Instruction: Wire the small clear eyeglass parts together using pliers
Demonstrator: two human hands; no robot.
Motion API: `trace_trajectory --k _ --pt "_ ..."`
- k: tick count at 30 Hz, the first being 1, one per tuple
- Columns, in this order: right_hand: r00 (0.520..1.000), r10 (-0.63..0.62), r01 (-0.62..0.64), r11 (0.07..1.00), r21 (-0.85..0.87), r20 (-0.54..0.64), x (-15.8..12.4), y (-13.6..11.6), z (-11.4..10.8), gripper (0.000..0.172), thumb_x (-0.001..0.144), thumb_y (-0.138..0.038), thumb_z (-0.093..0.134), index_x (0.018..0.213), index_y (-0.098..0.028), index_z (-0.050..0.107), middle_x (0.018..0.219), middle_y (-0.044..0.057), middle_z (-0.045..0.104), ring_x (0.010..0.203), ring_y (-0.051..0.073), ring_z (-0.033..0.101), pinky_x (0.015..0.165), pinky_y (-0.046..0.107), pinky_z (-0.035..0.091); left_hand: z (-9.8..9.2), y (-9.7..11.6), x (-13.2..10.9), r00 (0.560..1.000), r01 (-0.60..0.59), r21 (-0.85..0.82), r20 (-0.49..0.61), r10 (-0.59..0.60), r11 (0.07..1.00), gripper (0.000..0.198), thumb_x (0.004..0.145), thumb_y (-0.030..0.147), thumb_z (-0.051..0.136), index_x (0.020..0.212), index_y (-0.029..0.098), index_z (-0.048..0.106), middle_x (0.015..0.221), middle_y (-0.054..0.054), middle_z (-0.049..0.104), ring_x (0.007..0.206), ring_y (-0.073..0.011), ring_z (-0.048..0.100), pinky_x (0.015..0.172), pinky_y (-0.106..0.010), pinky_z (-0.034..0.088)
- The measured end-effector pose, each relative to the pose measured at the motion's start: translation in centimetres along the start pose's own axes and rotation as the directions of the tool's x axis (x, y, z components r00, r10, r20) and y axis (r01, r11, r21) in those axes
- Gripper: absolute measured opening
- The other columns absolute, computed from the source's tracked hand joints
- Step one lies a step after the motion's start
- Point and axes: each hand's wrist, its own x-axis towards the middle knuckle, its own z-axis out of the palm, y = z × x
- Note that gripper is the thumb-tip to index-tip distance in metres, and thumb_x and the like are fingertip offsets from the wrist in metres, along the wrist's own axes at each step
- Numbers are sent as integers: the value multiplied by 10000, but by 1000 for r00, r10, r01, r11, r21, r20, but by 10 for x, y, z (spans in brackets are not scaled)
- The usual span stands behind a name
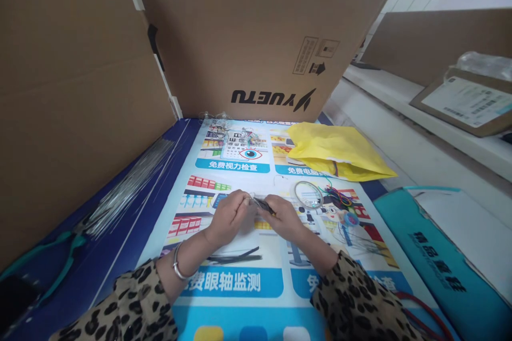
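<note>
My left hand point(228, 217) is closed in a pinch above the printed sheet, holding a thin piece of wire point(252, 197) between thumb and forefinger. My right hand point(285, 218) is wrapped round small dark pliers point(264, 205), whose handles are mostly hidden in the palm. The tip of the pliers points left and meets the wire at the left fingertips. Just beyond the right hand lies a clear round dish point(308, 194) with small bits in it. Dark thin strips point(236, 257) rest on the sheet between my forearms.
A bundle of straight wires point(128, 186) and teal-handled cutters point(60, 256) lie left. Cardboard walls point(256, 37) stand behind and left. A yellow bag point(340, 152), coloured cords point(340, 197) and a teal box point(432, 256) are right. Tangled wire pieces point(216, 122) sit at the back.
</note>
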Motion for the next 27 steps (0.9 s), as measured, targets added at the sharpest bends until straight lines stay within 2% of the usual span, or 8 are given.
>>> trace_trajectory --k 5,12,18,20,23,27 --pt "999 -31 30 999 -34 -26 -1 1 2 210 854 -298 411 713 -175 507 697 10 530 676 121 479 619 217 343 0 0 0 999 -38 55 2 38 998 191 889 225 293 800 197 460 751 -24 517 734 -146 479 688 -255 352" --pt "983 -112 85 980 -180 -145 -2 6 5 95 790 -207 473 781 -163 557 726 46 561 725 161 493 654 258 371 1 -3 -2 995 -96 120 -12 98 988 194 880 218 297 793 193 469 718 -12 508 681 -140 471 644 -260 357" --pt "972 -145 85 950 -301 -183 -2 4 2 109 791 -205 476 760 -164 572 696 52 564 716 177 494 651 279 373 2 -1 -2 997 -74 118 -12 76 990 202 868 226 309 765 189 479 700 -7 510 665 -137 471 628 -256 350" --pt "975 -135 77 949 -306 -174 -2 4 2 113 796 -211 475 765 -164 573 702 53 566 717 176 497 652 277 372 1 0 -1 1000 -27 72 -5 27 997 206 866 235 315 741 189 472 689 -3 507 661 -135 468 628 -254 344" --pt "983 -87 41 961 -272 -160 -2 6 3 118 807 -241 479 770 -168 564 722 51 563 727 171 499 656 269 371 1 0 1 991 132 -83 -6 -132 988 217 864 256 331 706 190 465 622 14 483 622 -126 458 617 -245 342" --pt "986 -10 -23 979 -200 -164 -1 9 4 151 829 -281 466 758 -171 542 732 46 548 733 160 496 659 257 366 1 -6 5 942 314 -375 6 -336 872 217 857 314 359 732 190 486 526 44 439 511 -103 427 558 -225 347"
